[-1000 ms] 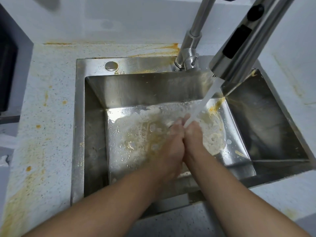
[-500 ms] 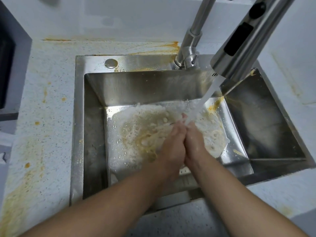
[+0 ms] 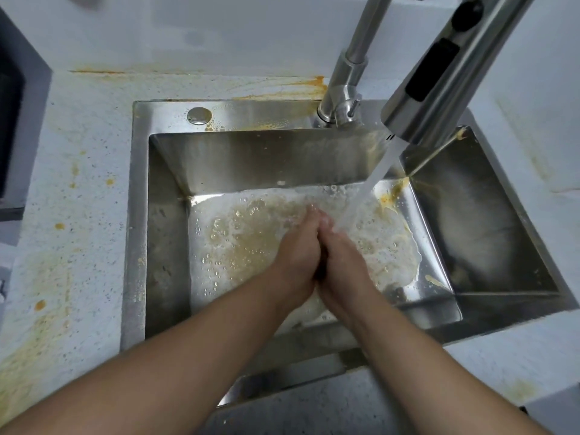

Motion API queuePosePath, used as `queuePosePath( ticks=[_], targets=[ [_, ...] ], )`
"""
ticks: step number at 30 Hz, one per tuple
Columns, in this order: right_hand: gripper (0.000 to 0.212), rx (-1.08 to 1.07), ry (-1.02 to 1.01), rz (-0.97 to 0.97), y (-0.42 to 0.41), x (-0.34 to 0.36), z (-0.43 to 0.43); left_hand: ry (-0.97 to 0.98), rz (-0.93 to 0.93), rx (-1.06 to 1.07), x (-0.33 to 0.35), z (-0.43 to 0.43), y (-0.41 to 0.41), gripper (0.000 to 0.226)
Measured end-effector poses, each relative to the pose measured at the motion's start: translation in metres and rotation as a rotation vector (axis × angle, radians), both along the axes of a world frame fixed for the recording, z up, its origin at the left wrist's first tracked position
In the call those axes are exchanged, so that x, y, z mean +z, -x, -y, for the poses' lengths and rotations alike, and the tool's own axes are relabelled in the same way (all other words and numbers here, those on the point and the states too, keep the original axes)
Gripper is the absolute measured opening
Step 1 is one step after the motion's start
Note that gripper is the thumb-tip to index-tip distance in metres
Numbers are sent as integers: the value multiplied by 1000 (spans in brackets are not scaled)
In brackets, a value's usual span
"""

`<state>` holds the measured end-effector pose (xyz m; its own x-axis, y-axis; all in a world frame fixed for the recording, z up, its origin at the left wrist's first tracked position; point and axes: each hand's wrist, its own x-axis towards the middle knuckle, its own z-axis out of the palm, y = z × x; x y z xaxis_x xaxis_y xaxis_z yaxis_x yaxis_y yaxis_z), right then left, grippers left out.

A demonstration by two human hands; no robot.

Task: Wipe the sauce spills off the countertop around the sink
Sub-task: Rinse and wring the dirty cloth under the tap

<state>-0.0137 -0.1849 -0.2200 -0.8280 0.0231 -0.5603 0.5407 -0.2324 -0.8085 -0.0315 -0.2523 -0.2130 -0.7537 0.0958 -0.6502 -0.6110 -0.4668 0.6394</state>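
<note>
Left counter: the white speckled stone countertop (image 3: 78, 183) at 9 o'clock of the sink carries a wide pale-orange sauce smear (image 3: 37, 324) toward 7 o'clock and small orange drops (image 3: 59, 226). No cloth is in view, and sauce left unwiped will likely dry on harder.
Sink: the square stainless-steel sink (image 3: 138, 215) holds foamy, sauce-tinted water, which may leave a film if it is not rinsed away.
Left hand: the left hand (image 3: 298, 252) is flat, fingers straight toward 12 o'clock, palm pressed against the other hand; nothing shows in it.
Right hand: the right hand (image 3: 342, 262) is likewise flat and empty, its fingertips in the water stream (image 3: 364, 196).
Splash risk: water striking the fingers from the steel pull-out faucet head (image 3: 439, 83) at 1 o'clock could spray onto the counter and spread the sauce. Wet hands would drip there too.
Left smear axis: it runs 6 to 12 o'clock, along the sink's left rim.
Back streak axis: the orange streak (image 3: 282, 89) at 12 o'clock lies 9 to 3 o'clock, darkest at its 3 o'clock end.
Right stains: faint yellow marks (image 3: 539, 164) at 3 o'clock are too pale to give a direction.
</note>
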Motion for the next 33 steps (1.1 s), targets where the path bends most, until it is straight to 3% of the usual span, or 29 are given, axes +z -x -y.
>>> queuePosePath(
  ticks=[3,5,7,10,13,16,19,24,27,30,33],
  targets=[
    [16,72,-308,-88,21,7,-27,-31,-37,35,1,6,0,47],
    [17,175,-369,-69,24,11,-36,-3,-27,31,2,17,6,49],
    [24,231,-293,-12,23,13,-43,29,-25,7,-1,23,10,50],
    [9,286,-173,48,19,16,-52,85,-27,-17,1,25,10,44],
    [8,319,-233,42,17,11,-55,153,-44,-46,-4,27,10,41],
    [19,230,-303,1,18,9,-56,219,-96,-149,-7,30,7,48],
    [16,173,-389,-22,20,7,-55,212,-75,-213,-8,28,3,55],
    [21,182,54,84,14,13,-55,93,-12,-139,-7,30,9,58],
    [18,168,-89,36,15,10,-56,89,15,-66,-11,29,9,53],
    [17,22,-166,8,16,9,-48,86,35,-34,-17,23,5,55],
    [13,-34,-180,-11,12,9,-28,-97,85,-15,-13,7,-2,41]
  ],
)
